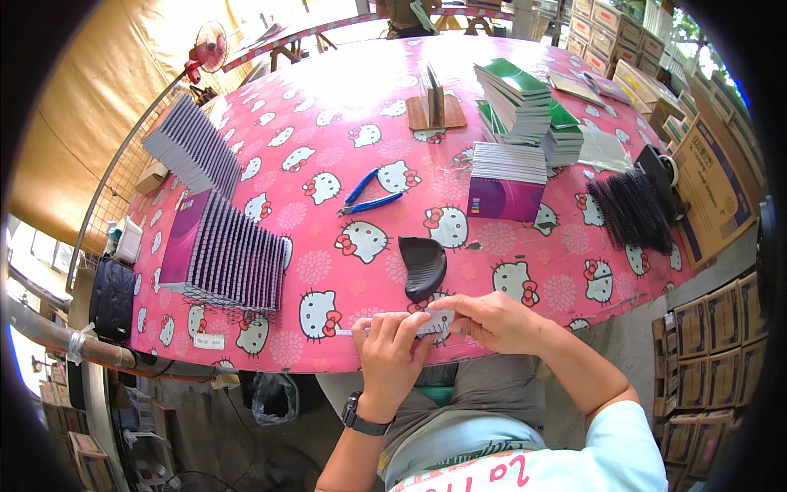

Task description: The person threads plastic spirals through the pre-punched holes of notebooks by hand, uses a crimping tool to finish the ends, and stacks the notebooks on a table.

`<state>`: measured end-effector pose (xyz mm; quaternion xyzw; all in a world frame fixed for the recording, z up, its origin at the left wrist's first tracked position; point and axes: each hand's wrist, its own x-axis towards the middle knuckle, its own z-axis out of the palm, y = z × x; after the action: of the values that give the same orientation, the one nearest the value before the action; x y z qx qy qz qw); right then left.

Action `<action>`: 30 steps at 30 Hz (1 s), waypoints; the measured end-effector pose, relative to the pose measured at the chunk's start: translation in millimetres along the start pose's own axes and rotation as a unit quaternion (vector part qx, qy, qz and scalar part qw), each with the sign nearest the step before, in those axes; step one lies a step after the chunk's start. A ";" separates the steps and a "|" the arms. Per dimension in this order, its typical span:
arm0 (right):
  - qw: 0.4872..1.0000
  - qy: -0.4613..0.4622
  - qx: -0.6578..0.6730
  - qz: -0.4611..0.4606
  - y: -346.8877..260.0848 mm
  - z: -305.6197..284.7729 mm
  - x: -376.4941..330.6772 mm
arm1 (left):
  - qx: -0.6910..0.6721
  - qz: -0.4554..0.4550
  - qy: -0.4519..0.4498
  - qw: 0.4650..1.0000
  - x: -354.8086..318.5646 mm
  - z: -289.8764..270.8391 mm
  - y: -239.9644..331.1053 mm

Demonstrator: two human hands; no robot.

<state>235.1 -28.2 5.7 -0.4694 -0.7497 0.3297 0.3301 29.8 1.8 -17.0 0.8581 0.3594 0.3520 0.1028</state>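
At the table's near edge, a thin white notebook (pixel 428 329) is seen edge-on, with dark spiral loops showing along part of it. My left hand (pixel 387 348) is closed round its left part. At its right end my right hand (pixel 490 321) bends over it, index finger stretched along the top and thumb below; what lies under those fingertips is partly hidden. Just beyond them lies a black, curved, ridged holder (pixel 423 266). Blue-handled cutting pliers (pixel 370 198) rest with handles apart farther off.
Spiral-bound notebooks (pixel 234 258) rise in tall piles at left. At right are purple-covered notebooks (pixel 507 193), green-covered books (pixel 516 94) and a bundle of black coils (pixel 630 211). A wooden stand (pixel 437 113) is farther back. Cartons (pixel 711 361) stack beside the table.
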 end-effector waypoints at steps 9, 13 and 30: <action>0.972 0.012 -0.223 -0.068 59.0 -7.1 61.5 | 0.019 0.042 -0.048 0.998 3.3 -3.3 -2.6; 0.966 -0.054 -0.249 -0.036 57.6 -2.5 80.9 | 0.026 0.039 -0.087 0.995 0.0 -6.3 -9.4; 0.997 -0.026 0.059 0.034 17.9 -15.3 15.4 | 0.026 -0.007 0.038 0.999 -1.7 -13.6 -40.4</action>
<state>250.8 -5.1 2.8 -0.4658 -0.7208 0.3964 0.3261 -2.3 28.8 -25.2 0.8439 0.3782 0.3741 0.0698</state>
